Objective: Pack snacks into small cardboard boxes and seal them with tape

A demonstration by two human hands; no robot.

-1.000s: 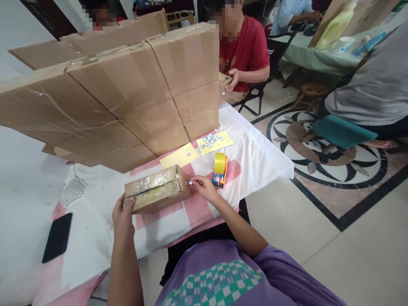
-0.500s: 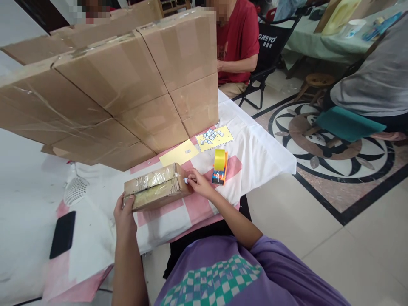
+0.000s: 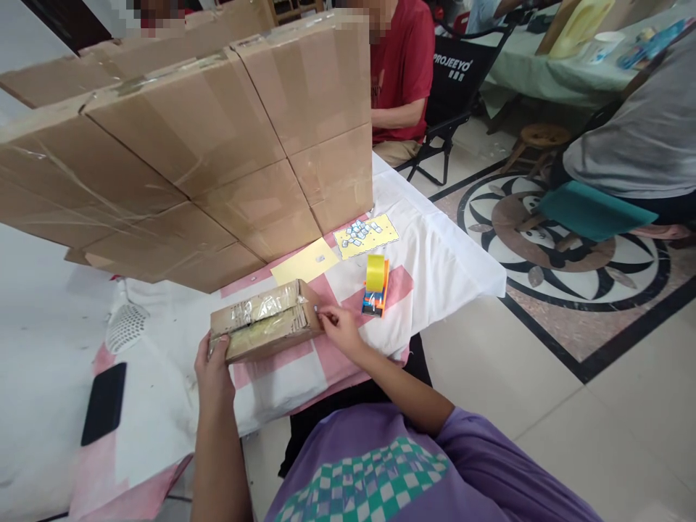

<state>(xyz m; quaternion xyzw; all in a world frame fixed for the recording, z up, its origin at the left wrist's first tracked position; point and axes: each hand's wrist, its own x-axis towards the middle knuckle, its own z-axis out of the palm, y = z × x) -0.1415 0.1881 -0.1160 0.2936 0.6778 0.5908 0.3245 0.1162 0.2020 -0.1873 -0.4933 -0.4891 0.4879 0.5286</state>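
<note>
A small taped cardboard box (image 3: 264, 320) lies on the white and pink cloth of the table (image 3: 435, 261). My left hand (image 3: 214, 370) grips its near left end, fingers curled over the corner. My right hand (image 3: 338, 325) is at the box's right end, fingertips pinched together against it on a small pale sticker that is hard to make out. Just right of that hand stands a yellow tape roll in an orange dispenser (image 3: 375, 285).
A tall wall of cardboard sheets (image 3: 217, 145) stands behind the box. Two yellow sheets, one with several small stickers (image 3: 365, 235), lie near it. A black phone (image 3: 104, 403) and a white mesh object (image 3: 125, 326) lie left. People sit at the right and back.
My right hand moved left from beside the dispenser to the box's right end with a small sticker. The left hand stayed on the box.
</note>
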